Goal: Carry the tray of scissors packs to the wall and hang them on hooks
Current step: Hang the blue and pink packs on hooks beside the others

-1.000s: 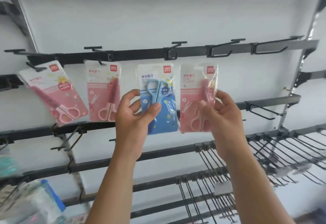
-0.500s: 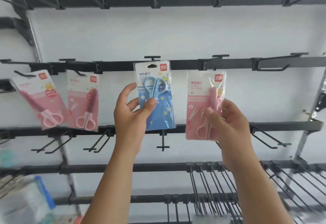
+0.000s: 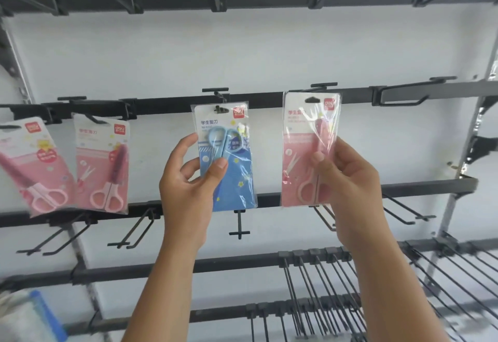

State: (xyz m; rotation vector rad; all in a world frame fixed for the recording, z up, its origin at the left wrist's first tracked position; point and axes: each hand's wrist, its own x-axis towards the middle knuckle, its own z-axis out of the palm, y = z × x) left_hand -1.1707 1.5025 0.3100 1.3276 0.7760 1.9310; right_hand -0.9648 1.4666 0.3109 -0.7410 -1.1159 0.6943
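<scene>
In the head view, both arms reach up to the rail: the left hand (image 3: 188, 180) pinches the blue scissors pack (image 3: 225, 157), its hang-hole on a hook (image 3: 218, 96), while the right hand (image 3: 347, 180) grips the pink scissors pack (image 3: 304, 153), raised toward the next hook (image 3: 322, 86) rightward.

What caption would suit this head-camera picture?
Left hand holds a blue scissors pack and right hand a pink scissors pack at wall hooks.
</scene>
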